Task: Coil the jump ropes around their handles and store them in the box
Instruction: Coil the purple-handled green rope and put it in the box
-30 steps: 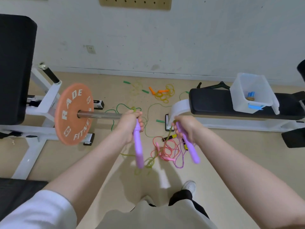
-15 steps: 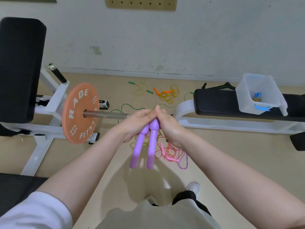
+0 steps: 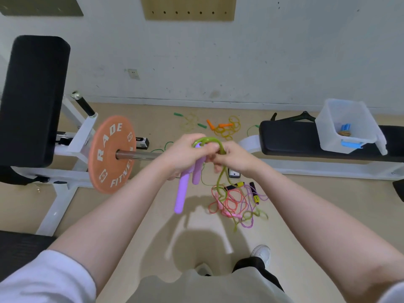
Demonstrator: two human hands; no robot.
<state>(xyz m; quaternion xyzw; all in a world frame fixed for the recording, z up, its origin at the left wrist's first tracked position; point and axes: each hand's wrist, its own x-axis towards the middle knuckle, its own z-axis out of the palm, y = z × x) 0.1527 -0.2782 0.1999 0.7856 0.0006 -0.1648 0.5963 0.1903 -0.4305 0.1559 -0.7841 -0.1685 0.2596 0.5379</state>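
Observation:
My left hand (image 3: 184, 154) grips the two purple handles (image 3: 183, 191) side by side, their ends pointing down. My right hand (image 3: 235, 159) pinches the yellow-green rope (image 3: 209, 141), which arches over the handle tops and trails down to the floor. A clear plastic box (image 3: 328, 136) with blue latches stands on the black bench (image 3: 290, 138) at the right and holds a blue-handled rope. More ropes lie on the floor: a pink, red and purple tangle (image 3: 235, 203) below my hands, an orange-handled rope (image 3: 225, 126) and a green-handled rope (image 3: 190, 122) near the wall.
A barbell with an orange weight plate (image 3: 111, 154) juts in from the left, on a white rack with a black pad (image 3: 32, 99). A phone-like device (image 3: 234, 173) lies on the floor. My white shoe (image 3: 261, 253) shows below.
The hands went from holding one handle each to bringing both handles together in the left hand. The right hand now leads the rope over the handle tops.

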